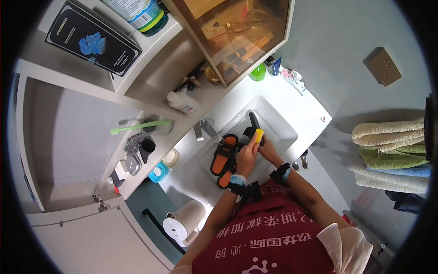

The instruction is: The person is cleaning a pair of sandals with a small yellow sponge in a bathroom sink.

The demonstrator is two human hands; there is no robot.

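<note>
My left hand (247, 158) grips a small yellow block (259, 135), a sponge or a brush back; which one I cannot tell. The block sits against a dark slipper (254, 120) that my right hand (269, 150) holds over the white sink basin (285, 125). Part of that slipper is hidden behind my fingers. Left of my hands, an orange-and-black slide slipper (219, 163) lies in the basin near the faucet (210, 129). A second orange slipper (224, 179) is partly covered by my left wrist.
A beige kettle-like container (184, 222) stands left of my left arm. Soap (171, 157) and a blue container (158, 172) sit by the basin. An open mirror-cabinet door (249, 37) juts overhead. Folded towels (390, 133) hang at right. A white bottle (183, 102) stands on the shelf.
</note>
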